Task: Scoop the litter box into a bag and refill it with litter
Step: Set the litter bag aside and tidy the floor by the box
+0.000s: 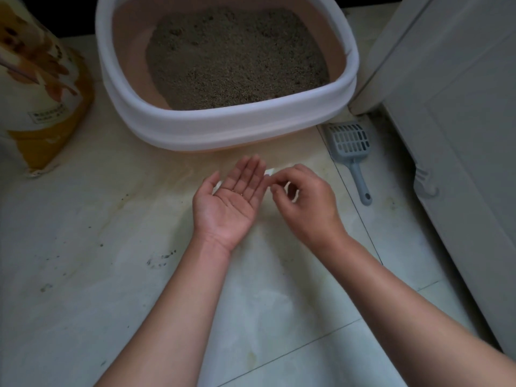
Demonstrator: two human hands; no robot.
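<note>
The litter box (195, 129), white-rimmed with a pink inside, stands on the floor at the top and holds grey-brown litter (234, 60). A grey slotted scoop (352, 152) lies on the floor to its right, untouched. A yellow and white litter bag (42, 88) stands at the left. A thin translucent plastic bag (268, 275) seems to lie flat on the floor under my arms. My left hand (231, 199) is held palm up with straight fingers and a few grains on it. My right hand (304, 202) has curled fingers, thumb and forefinger pinched together beside the left palm; nothing shows between them.
A white cabinet or appliance (446, 135) fills the right side, close to the scoop. Scattered litter grains (164, 258) and stains mark the pale floor tiles at the left of my arms.
</note>
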